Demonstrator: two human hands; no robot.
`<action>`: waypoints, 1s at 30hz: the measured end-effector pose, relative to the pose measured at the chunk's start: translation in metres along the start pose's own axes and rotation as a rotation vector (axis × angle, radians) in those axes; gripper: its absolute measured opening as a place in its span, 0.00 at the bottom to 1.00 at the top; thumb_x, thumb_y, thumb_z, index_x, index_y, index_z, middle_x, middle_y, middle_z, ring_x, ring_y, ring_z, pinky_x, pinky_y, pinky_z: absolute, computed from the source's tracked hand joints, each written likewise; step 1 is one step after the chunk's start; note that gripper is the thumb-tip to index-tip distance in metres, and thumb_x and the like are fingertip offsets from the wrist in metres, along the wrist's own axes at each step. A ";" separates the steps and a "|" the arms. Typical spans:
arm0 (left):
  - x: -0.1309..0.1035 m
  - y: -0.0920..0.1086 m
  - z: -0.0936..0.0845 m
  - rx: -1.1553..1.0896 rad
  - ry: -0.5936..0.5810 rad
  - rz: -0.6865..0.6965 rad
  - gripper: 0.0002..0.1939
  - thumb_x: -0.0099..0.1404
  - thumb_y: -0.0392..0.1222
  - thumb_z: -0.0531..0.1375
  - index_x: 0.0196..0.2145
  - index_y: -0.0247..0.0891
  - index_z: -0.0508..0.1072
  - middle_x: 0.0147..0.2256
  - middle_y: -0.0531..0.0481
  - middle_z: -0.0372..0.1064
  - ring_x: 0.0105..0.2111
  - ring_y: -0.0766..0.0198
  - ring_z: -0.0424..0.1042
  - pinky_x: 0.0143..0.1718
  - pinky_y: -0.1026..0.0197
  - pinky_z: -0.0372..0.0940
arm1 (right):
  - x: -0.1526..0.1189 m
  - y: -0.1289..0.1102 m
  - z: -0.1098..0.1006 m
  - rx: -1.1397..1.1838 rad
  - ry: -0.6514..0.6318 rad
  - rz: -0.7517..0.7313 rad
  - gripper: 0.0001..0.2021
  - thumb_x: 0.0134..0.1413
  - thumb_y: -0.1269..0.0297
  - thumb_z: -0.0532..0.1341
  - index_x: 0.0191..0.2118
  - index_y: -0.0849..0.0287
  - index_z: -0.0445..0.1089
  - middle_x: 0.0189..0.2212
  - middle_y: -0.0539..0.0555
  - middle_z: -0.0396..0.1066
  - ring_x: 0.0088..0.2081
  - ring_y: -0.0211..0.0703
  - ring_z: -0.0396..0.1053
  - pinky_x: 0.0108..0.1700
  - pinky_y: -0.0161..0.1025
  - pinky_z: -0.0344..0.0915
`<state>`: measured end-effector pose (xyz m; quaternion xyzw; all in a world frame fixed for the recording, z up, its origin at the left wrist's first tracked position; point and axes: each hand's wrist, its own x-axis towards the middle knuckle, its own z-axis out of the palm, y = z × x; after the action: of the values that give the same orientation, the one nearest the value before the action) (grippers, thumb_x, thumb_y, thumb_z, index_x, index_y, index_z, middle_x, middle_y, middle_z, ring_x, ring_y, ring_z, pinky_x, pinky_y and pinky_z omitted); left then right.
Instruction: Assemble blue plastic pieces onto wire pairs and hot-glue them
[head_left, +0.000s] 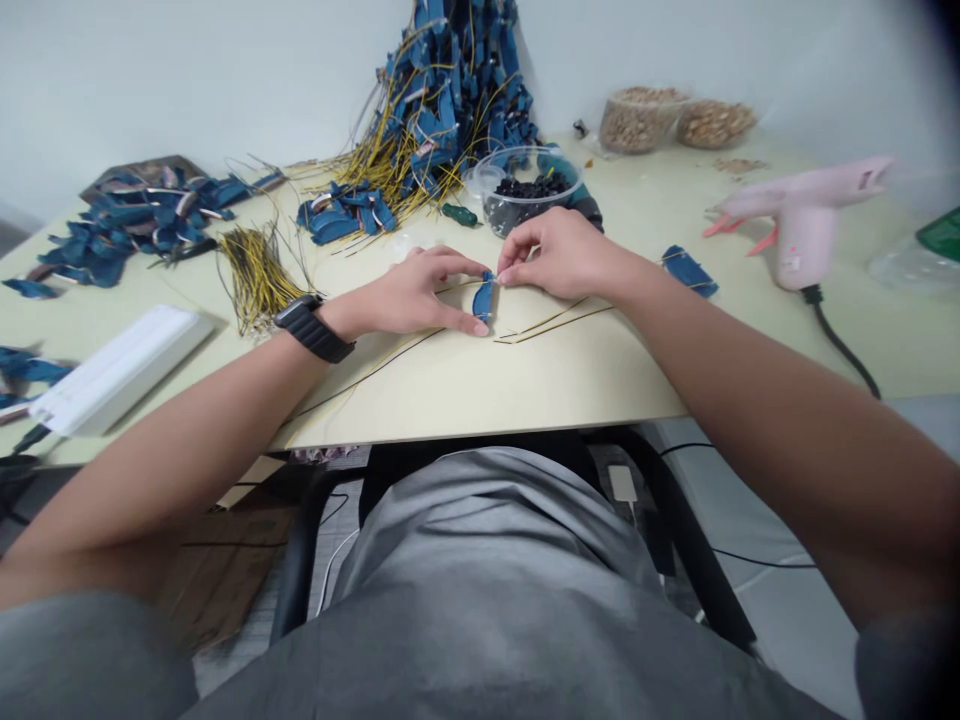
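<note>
While the left fingers (478, 328) pinch low, the right hand (555, 255) arches.

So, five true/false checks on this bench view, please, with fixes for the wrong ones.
1. The left hand spans a small blue piece between thumb and index finger. True.
2. The black-banded watch is on the right wrist. False: the watch is on the left wrist.
3. The clear round tub holds small black parts. True.
4. The pink glue gun is in the right hand. False: the glue gun is on the table, out to the right, with neither hand on it.
5. The white box is on the left side of the table. True.
</note>
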<state>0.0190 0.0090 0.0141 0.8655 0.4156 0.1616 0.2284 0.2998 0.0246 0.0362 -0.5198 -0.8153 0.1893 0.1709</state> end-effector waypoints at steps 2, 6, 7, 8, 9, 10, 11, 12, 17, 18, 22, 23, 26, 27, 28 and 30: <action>-0.001 0.002 -0.001 0.004 -0.004 -0.020 0.65 0.56 0.95 0.80 0.76 0.49 0.90 0.73 0.35 0.83 0.72 0.28 0.75 0.83 0.29 0.62 | 0.001 0.001 0.001 -0.004 -0.006 0.004 0.04 0.73 0.67 0.79 0.49 0.52 0.95 0.45 0.58 0.91 0.48 0.58 0.85 0.56 0.52 0.77; -0.004 0.006 -0.004 0.013 -0.021 -0.046 0.65 0.56 0.95 0.79 0.78 0.50 0.89 0.76 0.36 0.81 0.73 0.27 0.74 0.84 0.28 0.60 | 0.003 0.003 0.002 -0.023 -0.012 0.000 0.05 0.73 0.66 0.79 0.49 0.52 0.95 0.46 0.58 0.92 0.49 0.59 0.85 0.57 0.52 0.77; -0.004 0.007 -0.004 0.014 -0.026 -0.044 0.65 0.57 0.95 0.79 0.78 0.50 0.89 0.76 0.36 0.80 0.73 0.26 0.74 0.84 0.28 0.60 | 0.003 0.004 0.002 -0.025 -0.013 -0.001 0.05 0.73 0.66 0.79 0.49 0.51 0.95 0.46 0.58 0.92 0.49 0.59 0.85 0.57 0.52 0.78; -0.004 0.007 -0.004 0.015 -0.029 -0.043 0.65 0.57 0.95 0.79 0.78 0.50 0.89 0.76 0.36 0.80 0.74 0.26 0.74 0.84 0.28 0.60 | 0.004 0.004 0.002 -0.025 -0.013 -0.002 0.05 0.73 0.65 0.79 0.49 0.51 0.95 0.46 0.58 0.92 0.49 0.59 0.85 0.57 0.52 0.78; -0.003 0.007 -0.004 0.015 -0.030 -0.042 0.65 0.57 0.95 0.79 0.78 0.50 0.89 0.76 0.36 0.80 0.74 0.26 0.74 0.84 0.28 0.61 | 0.004 0.004 0.002 -0.024 -0.012 -0.003 0.05 0.73 0.65 0.79 0.49 0.51 0.95 0.46 0.58 0.92 0.49 0.59 0.85 0.57 0.52 0.78; -0.003 0.007 -0.004 0.013 -0.029 -0.040 0.65 0.57 0.94 0.79 0.78 0.51 0.89 0.76 0.36 0.80 0.73 0.27 0.74 0.84 0.28 0.61 | 0.004 0.004 0.002 -0.022 -0.010 -0.006 0.04 0.72 0.64 0.79 0.48 0.50 0.95 0.45 0.58 0.92 0.49 0.59 0.85 0.56 0.52 0.78; -0.003 0.006 -0.004 0.010 -0.026 -0.037 0.64 0.57 0.94 0.80 0.78 0.51 0.89 0.76 0.36 0.80 0.73 0.27 0.75 0.83 0.29 0.62 | 0.004 0.005 0.003 -0.017 -0.006 -0.011 0.04 0.72 0.63 0.79 0.48 0.50 0.95 0.45 0.58 0.92 0.48 0.59 0.85 0.56 0.52 0.79; -0.003 0.006 -0.004 0.007 -0.022 -0.035 0.63 0.57 0.93 0.80 0.77 0.51 0.89 0.75 0.36 0.80 0.72 0.28 0.75 0.83 0.29 0.63 | 0.004 0.005 0.003 -0.010 0.000 -0.015 0.03 0.71 0.63 0.80 0.47 0.50 0.94 0.44 0.57 0.92 0.48 0.59 0.85 0.56 0.53 0.79; -0.002 0.004 -0.001 -0.007 -0.012 -0.030 0.59 0.59 0.91 0.81 0.75 0.51 0.90 0.73 0.37 0.81 0.72 0.29 0.75 0.83 0.31 0.63 | 0.009 0.013 0.007 0.032 0.021 -0.019 0.05 0.69 0.57 0.83 0.42 0.49 0.92 0.40 0.57 0.89 0.48 0.61 0.85 0.56 0.54 0.80; -0.002 0.004 -0.001 -0.010 -0.010 -0.032 0.59 0.59 0.90 0.81 0.75 0.52 0.90 0.74 0.37 0.81 0.72 0.29 0.75 0.84 0.31 0.63 | 0.010 0.015 0.007 0.036 0.019 -0.018 0.07 0.68 0.55 0.83 0.42 0.49 0.92 0.40 0.58 0.89 0.48 0.61 0.85 0.56 0.55 0.80; -0.001 0.006 0.003 -0.009 0.022 -0.064 0.56 0.58 0.86 0.84 0.74 0.52 0.91 0.73 0.37 0.82 0.74 0.27 0.73 0.84 0.27 0.61 | 0.006 0.014 0.002 0.027 0.028 0.002 0.08 0.66 0.54 0.84 0.42 0.49 0.92 0.43 0.58 0.90 0.48 0.61 0.85 0.55 0.55 0.81; -0.001 0.007 0.005 0.000 0.036 -0.076 0.55 0.58 0.84 0.84 0.73 0.52 0.91 0.73 0.37 0.83 0.75 0.26 0.73 0.84 0.26 0.60 | 0.003 0.010 0.000 0.023 0.035 0.010 0.07 0.67 0.55 0.83 0.42 0.50 0.91 0.42 0.58 0.90 0.47 0.61 0.85 0.55 0.55 0.81; -0.001 0.010 0.010 0.038 0.082 -0.101 0.51 0.59 0.81 0.84 0.70 0.50 0.90 0.72 0.38 0.83 0.75 0.25 0.72 0.83 0.23 0.58 | -0.008 -0.006 -0.004 0.046 0.006 0.048 0.08 0.71 0.58 0.79 0.37 0.51 0.89 0.35 0.58 0.86 0.44 0.59 0.83 0.51 0.52 0.79; 0.000 0.011 0.012 0.048 0.096 -0.106 0.50 0.60 0.81 0.84 0.70 0.50 0.90 0.72 0.38 0.83 0.74 0.24 0.71 0.83 0.23 0.58 | -0.011 -0.012 -0.005 0.053 -0.016 0.060 0.10 0.71 0.59 0.78 0.35 0.52 0.88 0.32 0.57 0.84 0.42 0.58 0.83 0.49 0.51 0.79; 0.001 0.013 0.014 0.055 0.108 -0.110 0.51 0.60 0.81 0.84 0.69 0.49 0.89 0.72 0.37 0.83 0.74 0.24 0.71 0.82 0.22 0.58 | -0.014 -0.017 -0.004 0.051 -0.031 0.062 0.11 0.71 0.59 0.78 0.34 0.52 0.88 0.29 0.57 0.81 0.41 0.58 0.82 0.48 0.51 0.78; 0.002 0.017 0.018 0.067 0.127 -0.123 0.52 0.60 0.82 0.84 0.69 0.46 0.88 0.73 0.36 0.82 0.74 0.23 0.71 0.81 0.22 0.58 | -0.016 -0.023 0.000 0.026 -0.028 0.044 0.10 0.69 0.58 0.79 0.34 0.52 0.88 0.26 0.56 0.79 0.39 0.59 0.81 0.45 0.52 0.78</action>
<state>0.0400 -0.0033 0.0081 0.8334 0.4868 0.1879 0.1821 0.2881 0.0009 0.0465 -0.5327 -0.8035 0.2107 0.1621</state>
